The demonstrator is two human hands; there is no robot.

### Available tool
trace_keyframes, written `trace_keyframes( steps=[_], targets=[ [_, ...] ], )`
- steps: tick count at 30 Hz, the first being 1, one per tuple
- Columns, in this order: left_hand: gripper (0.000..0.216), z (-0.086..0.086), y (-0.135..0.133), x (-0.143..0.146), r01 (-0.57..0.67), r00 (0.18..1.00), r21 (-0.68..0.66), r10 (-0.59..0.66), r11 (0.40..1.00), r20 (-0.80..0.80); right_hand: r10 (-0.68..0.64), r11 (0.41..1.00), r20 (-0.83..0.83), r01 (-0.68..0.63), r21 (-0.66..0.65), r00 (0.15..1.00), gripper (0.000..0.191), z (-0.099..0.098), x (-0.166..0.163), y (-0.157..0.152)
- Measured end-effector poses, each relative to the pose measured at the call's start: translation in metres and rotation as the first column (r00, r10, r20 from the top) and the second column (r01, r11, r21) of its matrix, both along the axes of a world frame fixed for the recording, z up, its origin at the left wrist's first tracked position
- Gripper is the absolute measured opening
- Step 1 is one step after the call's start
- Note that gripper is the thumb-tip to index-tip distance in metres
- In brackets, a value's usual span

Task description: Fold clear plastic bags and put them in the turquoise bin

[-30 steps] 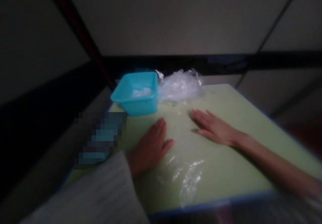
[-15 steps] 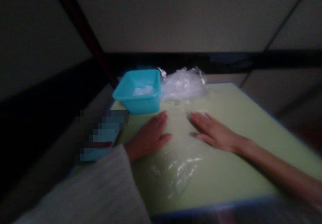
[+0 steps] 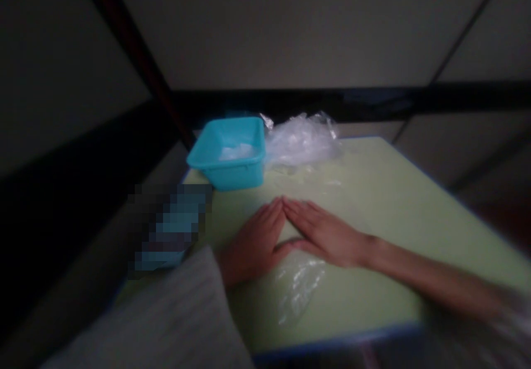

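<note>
A clear plastic bag (image 3: pixel 301 286) lies flat on the pale green table, its wrinkled near end catching the light. My left hand (image 3: pixel 259 242) rests flat on it, fingers stretched forward and thumb out to the right. From the other side my right hand (image 3: pixel 321 229) lies flat too, pointing left and forward. The fingertips and thumbs of both hands meet over the bag, and neither hand grips anything. Parts of the bag are hidden beneath the hands.
A turquoise plastic basket (image 3: pixel 238 176) with something whitish inside stands at the back left. Beside it is a heap of crumpled clear plastic (image 3: pixel 305 139). A pixelated flat object (image 3: pixel 176 225) lies at the left edge of the table (image 3: pixel 394 192). A wall rises behind.
My right hand has slid left and slightly nearer, and my left hand has shifted slightly nearer. The hands, apart before, now touch at fingertips and thumbs.
</note>
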State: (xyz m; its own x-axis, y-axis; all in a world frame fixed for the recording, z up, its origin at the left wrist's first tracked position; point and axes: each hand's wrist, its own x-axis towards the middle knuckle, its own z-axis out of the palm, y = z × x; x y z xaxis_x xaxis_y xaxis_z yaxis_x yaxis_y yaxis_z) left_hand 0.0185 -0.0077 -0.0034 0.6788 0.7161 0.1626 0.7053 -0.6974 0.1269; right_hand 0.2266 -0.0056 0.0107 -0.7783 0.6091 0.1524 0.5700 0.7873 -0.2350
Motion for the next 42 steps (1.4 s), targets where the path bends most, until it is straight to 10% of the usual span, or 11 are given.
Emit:
trace_keyframes(
  steps=[16,22,29,42],
  targets=[
    [0.074,0.0,0.005,-0.006,0.021,1.0,-0.026,-0.021,0.999,-0.016,-0.264,0.963,0.087,0.258,0.076,0.961,0.067,-0.011,0.112,-0.006],
    [0.072,0.014,-0.012,0.003,0.056,0.995,0.013,-0.056,0.998,0.08,-0.25,0.968,0.017,0.25,0.001,0.968,0.067,0.013,0.089,0.006],
    [0.075,0.023,-0.041,0.019,0.435,0.9,-0.202,-0.42,0.877,0.116,-0.043,0.999,-0.009,0.043,0.016,0.999,0.064,0.004,0.039,0.018],
    [0.071,0.032,-0.048,0.018,0.48,0.877,-0.323,-0.448,0.815,0.172,-0.111,0.993,0.095,0.108,0.041,0.989,0.07,-0.009,0.061,0.032]
  ],
)
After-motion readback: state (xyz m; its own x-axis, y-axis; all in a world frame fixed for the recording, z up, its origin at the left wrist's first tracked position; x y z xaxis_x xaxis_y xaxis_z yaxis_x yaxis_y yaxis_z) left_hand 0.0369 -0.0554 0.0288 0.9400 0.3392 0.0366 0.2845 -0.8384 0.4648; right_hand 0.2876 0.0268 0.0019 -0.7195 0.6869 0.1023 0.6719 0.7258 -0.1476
